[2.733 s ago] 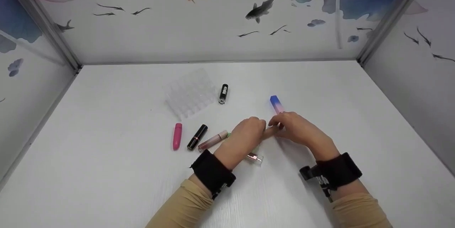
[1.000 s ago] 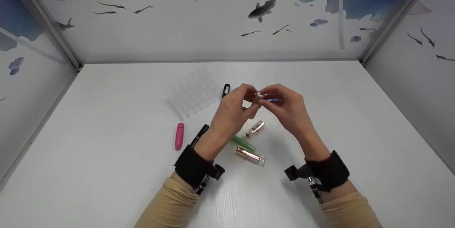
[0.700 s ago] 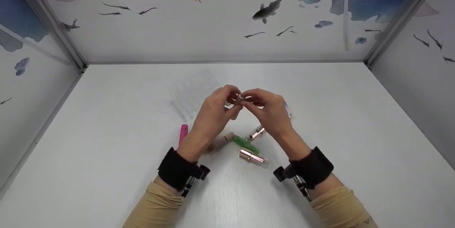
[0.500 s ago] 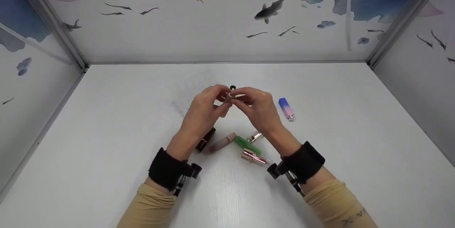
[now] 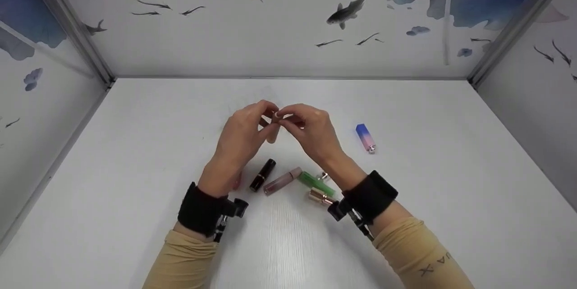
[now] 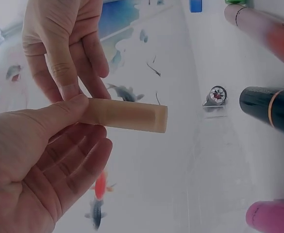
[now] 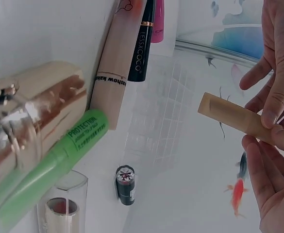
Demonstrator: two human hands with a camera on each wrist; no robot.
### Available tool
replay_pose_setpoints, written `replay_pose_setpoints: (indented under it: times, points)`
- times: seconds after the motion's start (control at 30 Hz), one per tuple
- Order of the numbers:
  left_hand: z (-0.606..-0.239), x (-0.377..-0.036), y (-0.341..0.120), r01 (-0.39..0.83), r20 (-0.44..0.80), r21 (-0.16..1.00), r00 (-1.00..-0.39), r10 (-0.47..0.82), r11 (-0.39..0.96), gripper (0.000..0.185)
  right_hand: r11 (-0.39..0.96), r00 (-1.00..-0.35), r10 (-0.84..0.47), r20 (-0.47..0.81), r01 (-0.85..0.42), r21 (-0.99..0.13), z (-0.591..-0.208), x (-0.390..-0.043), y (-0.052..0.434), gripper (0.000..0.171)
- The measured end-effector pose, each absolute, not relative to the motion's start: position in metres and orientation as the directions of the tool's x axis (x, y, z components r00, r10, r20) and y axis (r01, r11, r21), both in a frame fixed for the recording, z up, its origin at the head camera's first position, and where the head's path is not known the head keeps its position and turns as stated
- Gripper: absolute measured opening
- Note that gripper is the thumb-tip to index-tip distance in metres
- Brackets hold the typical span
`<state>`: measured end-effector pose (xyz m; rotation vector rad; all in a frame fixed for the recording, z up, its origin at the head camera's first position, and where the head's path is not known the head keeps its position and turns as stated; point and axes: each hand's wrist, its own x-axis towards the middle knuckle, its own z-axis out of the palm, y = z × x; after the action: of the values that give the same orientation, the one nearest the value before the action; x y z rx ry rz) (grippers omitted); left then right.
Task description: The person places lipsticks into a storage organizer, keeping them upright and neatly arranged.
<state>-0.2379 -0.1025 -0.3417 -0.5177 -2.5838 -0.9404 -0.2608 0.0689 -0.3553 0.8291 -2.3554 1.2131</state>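
Note:
Above the table, both hands pinch one beige lipstick-like tube (image 5: pixel 272 135). My left hand (image 5: pixel 236 135) has its thumb and fingers near the tube's upper end, with the other fingers loosely bent. Fingertips of my right hand (image 5: pixel 311 131) meet them at that same end. In the left wrist view, the tube's plain end (image 6: pixel 132 116) sticks out free. Behind the hands a clear divided organiser (image 7: pixel 156 111) stands on the table, mostly hidden in the head view. Beside it is a small black lipstick (image 7: pixel 126 187) with a jewelled end.
Near the hands lie a black lipstick (image 5: pixel 263 175), a mauve lip gloss (image 5: pixel 282 181), a green tube (image 5: pixel 315 183) and a rose-gold lipstick (image 5: pixel 320 196). A pink tube (image 6: pixel 273 217) is left of them, partly hidden. A blue-pink lipstick (image 5: pixel 365 138) lies farther right.
Both hands have lifted the beige tube from among the cosmetics and carried it left and away from the body, to in front of the organiser. The blue-pink lipstick is now uncovered.

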Motion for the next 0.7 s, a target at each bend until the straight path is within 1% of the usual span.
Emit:
replay_pose_setpoints:
  times: [0.17,0.3,0.4,0.7]
  points:
    - [-0.337,-0.237,-0.11,0.408,0.406,0.531,-0.892,0.2,0.743,0.024,0.494,-0.758,-0.34,0.556,-0.647,-0.58,-0.354,-0.262,0.059,0.014]
    - [-0.336,-0.237,-0.115,0.39,0.401,0.523,-0.897,0.184,0.758,0.023,0.492,-0.754,-0.341,0.561,-0.652,-0.578,-0.356,-0.265,0.051,0.013]
    - [-0.336,-0.238,-0.118,0.384,0.407,0.512,-0.896,0.177,0.768,0.023,0.475,-0.761,-0.338,0.554,-0.646,-0.598,-0.357,-0.267,0.046,0.014]
    - [-0.335,-0.24,-0.128,0.38,0.416,0.518,-0.895,0.162,0.766,0.023,0.45,-0.811,-0.325,0.487,-0.586,-0.674,-0.363,-0.272,0.036,0.021]
